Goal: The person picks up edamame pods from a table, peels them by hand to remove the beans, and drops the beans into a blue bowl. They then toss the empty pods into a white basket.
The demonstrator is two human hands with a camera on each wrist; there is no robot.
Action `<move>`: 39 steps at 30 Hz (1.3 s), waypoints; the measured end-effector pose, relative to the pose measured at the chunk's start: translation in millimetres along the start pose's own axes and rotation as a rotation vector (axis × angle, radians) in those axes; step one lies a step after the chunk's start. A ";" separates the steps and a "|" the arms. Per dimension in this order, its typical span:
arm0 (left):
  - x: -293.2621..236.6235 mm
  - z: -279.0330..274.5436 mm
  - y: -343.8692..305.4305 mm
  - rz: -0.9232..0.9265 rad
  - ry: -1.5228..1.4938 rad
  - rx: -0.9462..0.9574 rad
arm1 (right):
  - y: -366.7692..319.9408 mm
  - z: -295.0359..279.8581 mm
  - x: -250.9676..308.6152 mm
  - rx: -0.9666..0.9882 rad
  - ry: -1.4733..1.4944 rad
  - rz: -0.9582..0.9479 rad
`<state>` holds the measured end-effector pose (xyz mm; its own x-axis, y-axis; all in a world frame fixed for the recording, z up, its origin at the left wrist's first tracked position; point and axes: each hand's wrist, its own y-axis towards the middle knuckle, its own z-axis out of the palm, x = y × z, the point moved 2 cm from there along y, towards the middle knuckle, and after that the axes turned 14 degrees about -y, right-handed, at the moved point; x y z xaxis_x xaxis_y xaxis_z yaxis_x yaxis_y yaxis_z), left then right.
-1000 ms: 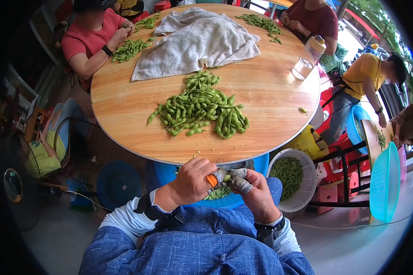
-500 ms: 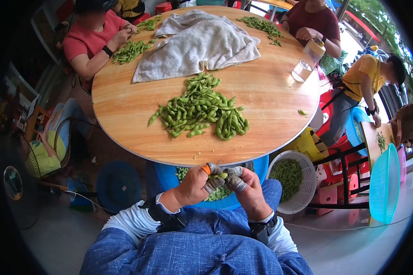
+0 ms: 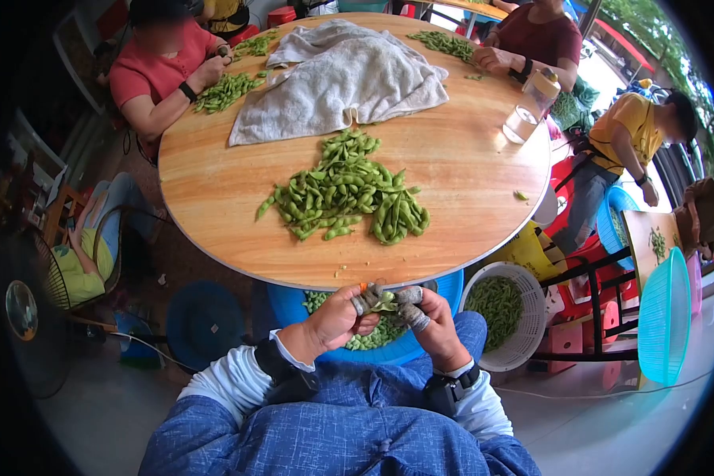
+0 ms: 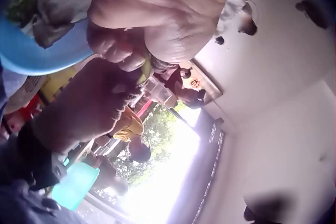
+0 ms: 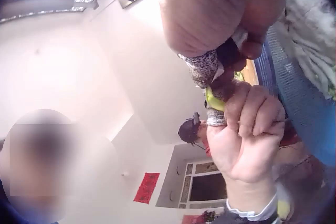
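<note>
Between my two hands, over the blue basin [image 3: 451,292] at the table's near edge, is a green soybean pod [image 3: 385,305]. My left hand [image 3: 332,324] grips it from one side, with grey wrappings and a bit of orange on its fingers. Grey covers also wrap the thumb and fingertip of my right hand [image 3: 440,333], which pinches the pod's other end. In the right wrist view the pod [image 5: 214,99] shows bright green between the wrapped fingertips. Loose shelled beans [image 3: 377,336] lie in the basin below. Ahead on the round table, a heap of pods [image 3: 345,190] is piled up.
A grey-white towel [image 3: 341,79] covers something on the table [image 3: 214,182]. A clear bottle [image 3: 531,109] stands at its right edge. Down to the right is a white basket [image 3: 535,317] of pods. Several people sit around, two of them at this table.
My left hand has turned, so its orange band shows less. Both hands stay together on a pod. Across the table, the person at right has reached a hand to the pods there.
</note>
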<state>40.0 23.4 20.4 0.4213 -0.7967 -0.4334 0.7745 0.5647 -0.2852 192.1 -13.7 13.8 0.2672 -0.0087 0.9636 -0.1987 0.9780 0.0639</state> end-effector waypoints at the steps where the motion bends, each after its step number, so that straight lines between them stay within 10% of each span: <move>1: -0.5 1.3 -0.5 0.017 0.040 0.018 | 0.1 2.8 6.7 -0.053 0.024 0.060; 17: -8.5 17.6 -9.0 0.662 1.337 0.021 | 0.1 11.2 17.9 -0.120 0.013 0.198; 29: -8.5 2.8 -1.1 0.036 -0.024 0.227 | 5.7 10.0 9.3 -0.021 0.195 0.018; 39: -19.5 19.1 -11.4 0.521 1.168 -0.016 | 4.1 6.6 34.3 -0.052 -0.089 0.165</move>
<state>32.0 28.4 48.4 0.0031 0.1757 -0.9844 0.6343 0.7608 0.1378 194.2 -11.3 48.9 0.1500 0.1368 0.9792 -0.1830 0.9771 -0.1084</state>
